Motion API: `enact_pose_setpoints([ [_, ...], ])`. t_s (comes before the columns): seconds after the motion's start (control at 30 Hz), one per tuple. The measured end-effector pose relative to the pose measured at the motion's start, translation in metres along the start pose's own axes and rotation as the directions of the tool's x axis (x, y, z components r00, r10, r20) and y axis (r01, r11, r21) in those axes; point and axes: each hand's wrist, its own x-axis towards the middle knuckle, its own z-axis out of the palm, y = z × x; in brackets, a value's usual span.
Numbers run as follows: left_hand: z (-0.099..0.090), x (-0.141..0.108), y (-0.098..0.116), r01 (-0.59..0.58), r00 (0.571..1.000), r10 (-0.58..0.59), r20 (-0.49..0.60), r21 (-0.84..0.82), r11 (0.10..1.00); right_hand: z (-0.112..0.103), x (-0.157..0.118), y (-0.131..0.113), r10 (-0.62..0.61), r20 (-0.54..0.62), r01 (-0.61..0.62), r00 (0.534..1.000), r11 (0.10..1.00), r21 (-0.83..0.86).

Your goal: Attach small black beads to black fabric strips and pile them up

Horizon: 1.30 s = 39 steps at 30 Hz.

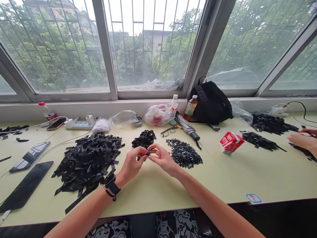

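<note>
Head view: the left hand [133, 161] and right hand [163, 158] met over the middle of the pale tabletop [158, 195], thumb and fingertips of each pinched together on one small dark piece [148, 153]; its exact shape was too small to tell. A dark watch [112, 183] sat on the left wrist. Left of the hands lay a broad heap of black strips [89, 162], one long strip straggling toward the near edge. Just beyond the fingers, a smaller black mound [144, 137], partly hidden by them. To its right, a spread of small shiny black parts [185, 153]. Farther off, a folded umbrella [187, 127] lay slantwise, eyeglasses [168, 132] near it on the left. A red-and-white carton [230, 142] stood farther right.
</note>
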Motion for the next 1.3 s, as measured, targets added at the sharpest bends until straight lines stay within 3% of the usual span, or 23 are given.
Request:
enact_pose_setpoints([
  [0.77, 0.007, -0.004, -0.002, -0.014, 0.999, 0.011, 0.047, 0.069, 0.997, 0.007, -0.003, 0.009, -0.092, -0.109, 0.073, 0.99, 0.983, -0.171],
  [0.97, 0.004, -0.002, -0.003, -0.032, 0.999, 0.03, 0.026, 0.08, 0.996, 0.008, -0.002, 0.007, -0.096, -0.049, 0.088, 0.994, 0.986, -0.144],
  [1.17, -0.001, 0.003, -0.003, 0.044, 0.999, -0.045, -0.018, -0.066, 0.997, 0.006, -0.002, 0.0, -0.155, 0.026, 0.153, 0.988, 0.907, -0.391],
  [1.3, -0.002, 0.001, 0.002, 0.103, 0.994, -0.098, 0.049, -0.122, 0.987, 0.0, -0.004, -0.004, -0.099, 0.054, 0.112, 0.994, 0.927, -0.358],
])
